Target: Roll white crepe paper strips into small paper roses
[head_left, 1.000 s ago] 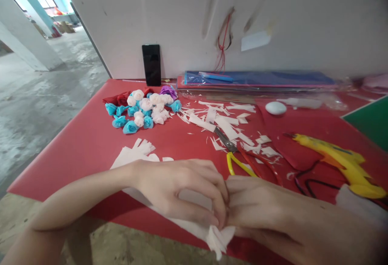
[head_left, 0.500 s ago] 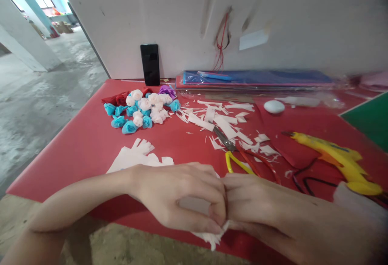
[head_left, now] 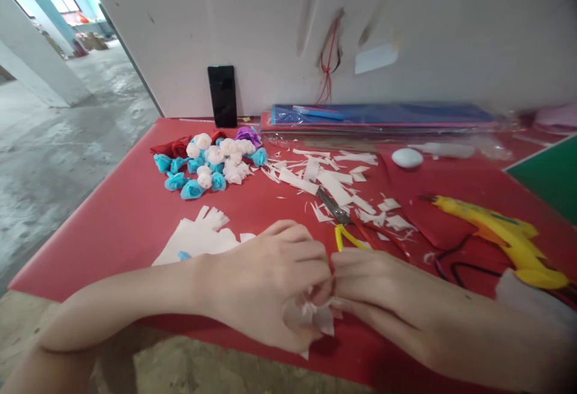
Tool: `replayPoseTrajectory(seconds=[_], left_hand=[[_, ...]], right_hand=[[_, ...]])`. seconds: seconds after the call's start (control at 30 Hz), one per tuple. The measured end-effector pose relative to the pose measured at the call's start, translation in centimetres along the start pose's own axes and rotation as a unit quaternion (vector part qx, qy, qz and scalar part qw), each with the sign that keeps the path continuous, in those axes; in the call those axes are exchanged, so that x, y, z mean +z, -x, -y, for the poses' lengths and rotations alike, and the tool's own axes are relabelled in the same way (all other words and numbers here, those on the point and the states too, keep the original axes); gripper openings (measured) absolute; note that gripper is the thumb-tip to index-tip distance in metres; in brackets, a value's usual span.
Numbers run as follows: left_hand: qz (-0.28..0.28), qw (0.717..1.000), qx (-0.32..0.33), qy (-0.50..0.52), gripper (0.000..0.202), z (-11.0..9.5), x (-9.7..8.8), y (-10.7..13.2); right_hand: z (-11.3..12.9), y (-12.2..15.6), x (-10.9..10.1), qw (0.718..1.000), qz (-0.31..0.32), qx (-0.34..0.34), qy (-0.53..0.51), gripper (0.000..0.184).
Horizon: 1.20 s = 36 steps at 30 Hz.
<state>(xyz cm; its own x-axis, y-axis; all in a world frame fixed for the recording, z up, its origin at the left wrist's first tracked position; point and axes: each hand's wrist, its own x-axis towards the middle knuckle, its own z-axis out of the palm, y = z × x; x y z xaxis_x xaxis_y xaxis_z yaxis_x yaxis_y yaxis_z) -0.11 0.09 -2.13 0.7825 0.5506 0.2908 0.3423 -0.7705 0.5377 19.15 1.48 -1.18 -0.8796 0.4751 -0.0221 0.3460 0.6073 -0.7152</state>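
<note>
Both hands meet low in the middle of the view, over the near edge of the red table. My left hand [head_left: 274, 273] is curled round a piece of thin white crepe paper [head_left: 322, 317], whose ruffled edge pokes out below the fingers. My right hand [head_left: 376, 283] pinches at the same paper from the other side, its fingertips touching my left fingers. Much of the paper is hidden by the hands. Beside my left wrist lie cut white paper pieces [head_left: 178, 240] with a small blue bit on them.
Blue, white, red and purple paper flowers [head_left: 216, 165] cluster at the back left. Pliers or cutters with red and yellow handles [head_left: 340, 210] lie among white scraps [head_left: 333, 183]. A yellow glue gun [head_left: 496, 231] is at right, a white egg shape [head_left: 407, 158] behind, and a phone [head_left: 222, 96] leans on the wall.
My left hand has turned and shifted slightly, its thumb opening away from the curled fingers. More of the ruffled paper shows between the hands. My right hand has barely moved.
</note>
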Motion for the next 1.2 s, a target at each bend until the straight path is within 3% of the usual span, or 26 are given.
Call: replayPoseTrajectory(seconds=[0.13, 0.33, 0.63, 0.83, 1.2], left_hand=[[0.001, 0.998, 0.021, -0.057, 0.011, 0.0, 0.1, 0.2], [-0.020, 0.993, 0.016, -0.113, 0.014, 0.1, 0.2, 0.3], [-0.030, 0.991, -0.001, -0.130, 0.011, 0.4, 0.2, 0.3], [-0.042, 0.990, -0.019, -0.130, 0.012, 0.3, 0.1, 0.2], [-0.032, 0.996, -0.023, -0.079, 0.010, 0.6, 1.0, 0.2]], right_hand=[[-0.3, 0.2, 0.2, 0.998, 0.024, 0.045, 0.024, 0.026], [-0.2, 0.2, 0.1, 0.995, 0.024, 0.097, 0.007, 0.028], [-0.2, 0.3, 0.5, 0.995, -0.002, 0.096, 0.029, 0.033], [0.1, -0.2, 0.3, 0.998, -0.024, 0.047, 0.044, 0.042], [-0.9, 0.7, 1.2, 0.996, -0.006, 0.076, 0.043, 0.029]])
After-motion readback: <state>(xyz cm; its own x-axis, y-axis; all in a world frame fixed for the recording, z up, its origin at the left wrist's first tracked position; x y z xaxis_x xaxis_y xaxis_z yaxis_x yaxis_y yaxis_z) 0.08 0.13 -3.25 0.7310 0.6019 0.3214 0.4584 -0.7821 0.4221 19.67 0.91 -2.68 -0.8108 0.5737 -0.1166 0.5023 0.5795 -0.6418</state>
